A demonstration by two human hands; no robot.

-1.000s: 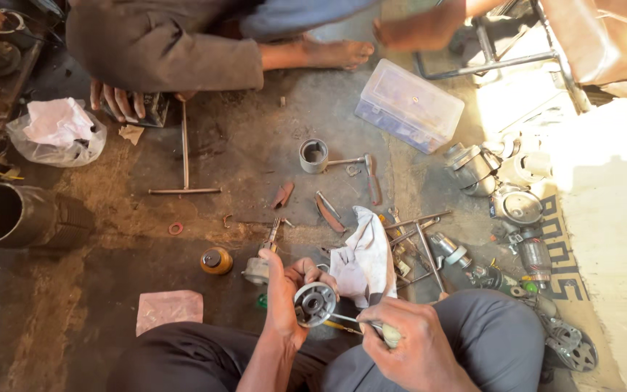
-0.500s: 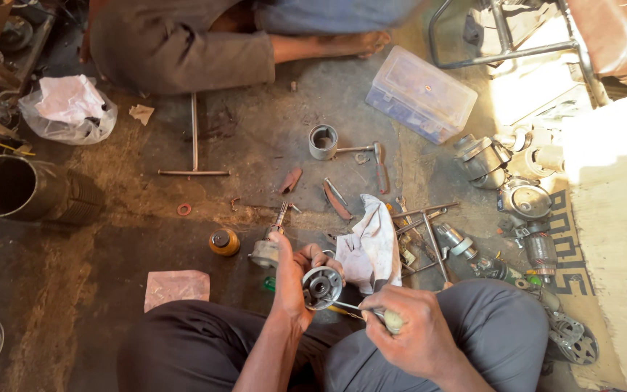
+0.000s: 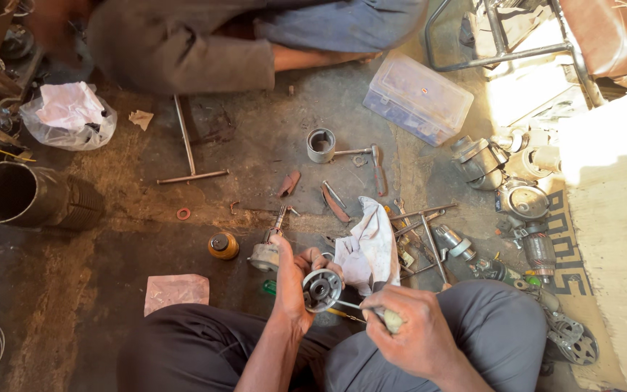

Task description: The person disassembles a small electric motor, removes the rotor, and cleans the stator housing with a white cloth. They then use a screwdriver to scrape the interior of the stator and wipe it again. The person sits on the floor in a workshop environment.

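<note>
Gripping a round metal housing (image 3: 321, 290), the left hand (image 3: 293, 287) is holding it over the lap; the right hand (image 3: 406, 335), closed on a screwdriver (image 3: 361, 308), is touching its tip to the housing's right side.

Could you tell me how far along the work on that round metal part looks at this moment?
Done: parts already lie stripped on the floor, among them a metal housing and a small armature. In hand: the left hand holds a round metal part while the right hand puts a screwdriver to it. Left: the loose pieces are unassembled; how much remains cannot be told.
</note>
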